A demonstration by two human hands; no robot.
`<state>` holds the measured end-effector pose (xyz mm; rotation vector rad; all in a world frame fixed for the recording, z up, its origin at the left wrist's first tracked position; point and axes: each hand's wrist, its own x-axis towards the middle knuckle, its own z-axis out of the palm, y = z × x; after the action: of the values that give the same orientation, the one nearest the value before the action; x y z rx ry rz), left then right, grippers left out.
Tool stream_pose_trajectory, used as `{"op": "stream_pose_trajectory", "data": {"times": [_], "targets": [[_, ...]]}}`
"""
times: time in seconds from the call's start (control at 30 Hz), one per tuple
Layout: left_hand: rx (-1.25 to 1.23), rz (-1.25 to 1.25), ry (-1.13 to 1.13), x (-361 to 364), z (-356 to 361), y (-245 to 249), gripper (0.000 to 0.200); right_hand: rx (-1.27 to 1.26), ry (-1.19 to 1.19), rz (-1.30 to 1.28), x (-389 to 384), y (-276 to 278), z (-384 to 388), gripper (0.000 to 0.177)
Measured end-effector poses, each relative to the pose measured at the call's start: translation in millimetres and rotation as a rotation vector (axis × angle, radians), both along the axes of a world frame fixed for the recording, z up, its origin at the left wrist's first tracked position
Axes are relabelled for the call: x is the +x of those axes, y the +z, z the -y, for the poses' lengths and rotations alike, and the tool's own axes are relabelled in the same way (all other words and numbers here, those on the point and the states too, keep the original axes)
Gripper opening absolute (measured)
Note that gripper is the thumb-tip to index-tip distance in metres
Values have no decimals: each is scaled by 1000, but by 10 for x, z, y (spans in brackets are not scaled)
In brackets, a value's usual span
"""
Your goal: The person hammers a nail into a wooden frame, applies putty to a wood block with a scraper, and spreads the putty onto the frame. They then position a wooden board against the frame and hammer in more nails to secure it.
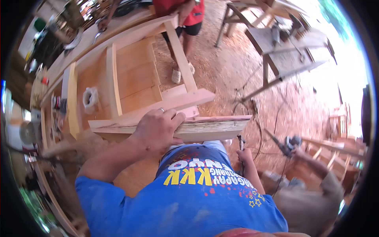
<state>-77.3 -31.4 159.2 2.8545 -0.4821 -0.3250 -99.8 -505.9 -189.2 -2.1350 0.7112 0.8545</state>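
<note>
My left hand (156, 128) is closed over a wooden board (213, 128), with its fingers on top and the thumb along the near side. The board lies crosswise in front of my body, against the near rail of a wooden frame (112, 79) with several crosspieces. Low at my right side, my right hand (245, 155) is wrapped round a hammer (241, 141). The dark hammer head points up, just below the board's right end and apart from it. Part of the handle is hidden by my fingers.
A person in a red shirt (166, 8) stands at the frame's far end, one hand near its corner. Lower right, a co-worker (312, 197) holds a power tool (290, 145). A work table (276, 51) with tools stands upper right. Cords cross the sawdust-covered ground (221, 59). A white roll (90, 98) sits inside the frame.
</note>
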Motion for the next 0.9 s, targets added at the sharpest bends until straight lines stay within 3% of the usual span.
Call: {"op": "stream_pose_trajectory", "data": {"times": [0.03, 0.07, 0.1, 0.13, 0.2, 0.23, 0.3, 0.33, 0.37, 0.4, 0.5, 0.63, 0.7, 0.8, 0.9], "targets": [[-15, 26, 57, 64, 96, -18, 65, 84, -10, 49, 434, 78, 17, 26], [-16, 46, 101, 122, 157, -35, 65, -22, 106, 56, 840, 162, -18, 23], [-8, 57, 130, 186, 186, -8, 66, 50, 194, 55, 1230, -183, 202, 22], [1, 68, 156, 221, 220, 50, 67, -33, 307, 92, 1568, 224, 23, 20], [2, 112, 246, 199, 321, 124, 68, 3, 576, 435, 2262, 448, -105, 26], [1, 128, 298, 166, 354, 156, 68, 57, 682, 662, 2523, 934, -443, 30], [4, 145, 402, 12, 406, 221, 68, 195, 702, 578, 3043, 1550, -1053, 30], [22, 144, 445, -82, 408, 241, 68, 234, 841, 700, 3192, 1898, -1383, 29], [37, 147, 489, -193, 397, 251, 67, 484, 786, 653, 3128, 2441, -1762, 27], [53, 157, 529, -322, 359, 257, 67, 628, 748, 693, 3112, 2519, -2003, 25], [41, 302, 630, -802, 217, 230, 68, 793, 776, 464, 2904, 2728, -2629, 30], [95, 310, 796, -1511, -17, 192, 67, 600, 1020, 486, 2406, 2792, -3555, 41], [109, 309, 841, -1879, -154, 116, 66, 704, 1096, 423, 2189, 2565, -4046, 43], [130, 322, 907, -2290, -284, 85, 65, 507, 1269, 582, 1810, 2313, -4751, 52], [140, 351, 904, -2615, -471, 16, 67, 525, 1295, 594, 1531, 2135, -5252, 52]]}}
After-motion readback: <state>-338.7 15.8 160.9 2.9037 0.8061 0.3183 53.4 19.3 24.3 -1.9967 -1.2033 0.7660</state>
